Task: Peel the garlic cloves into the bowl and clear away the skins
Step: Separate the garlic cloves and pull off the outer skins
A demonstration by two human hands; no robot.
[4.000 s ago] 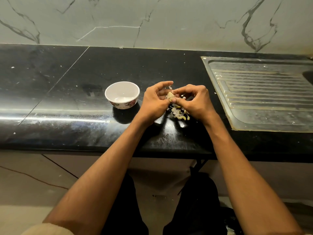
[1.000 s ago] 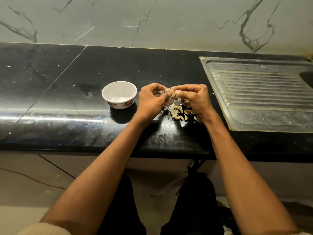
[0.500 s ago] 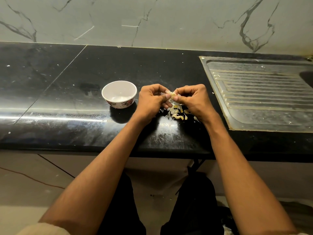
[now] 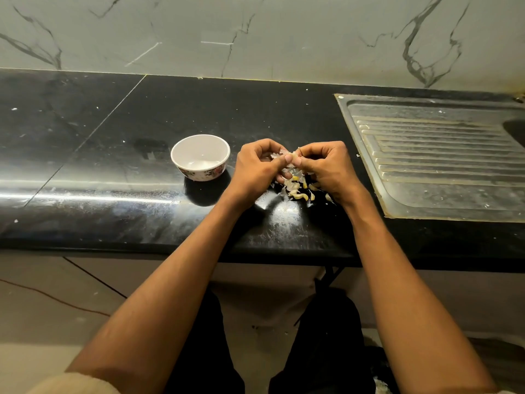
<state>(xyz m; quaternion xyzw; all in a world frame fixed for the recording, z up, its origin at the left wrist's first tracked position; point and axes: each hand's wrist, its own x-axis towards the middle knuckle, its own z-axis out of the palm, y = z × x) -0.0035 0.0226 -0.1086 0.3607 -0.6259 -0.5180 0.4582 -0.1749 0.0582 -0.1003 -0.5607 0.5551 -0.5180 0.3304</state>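
My left hand (image 4: 257,169) and my right hand (image 4: 326,169) meet above the black counter (image 4: 113,166), both pinching one small garlic clove (image 4: 290,158) with papery skin sticking out of it. Thumbs and fingertips press together on the clove; most of it is hidden by the fingers. Under the hands lies a small pile of garlic skins and pieces (image 4: 298,191). A white bowl (image 4: 200,157) with a floral outside stands just left of my left hand; no cloves can be made out inside it.
A steel sink drainboard (image 4: 437,157) is set into the counter on the right, its basin at the far right edge. A marble wall (image 4: 255,32) backs the counter. White specks dot the surface. The counter's front edge runs just below my wrists.
Both hands stay together on the clove, with small finger shifts as the skin is worked. The bowl and the pile of skins have not moved.
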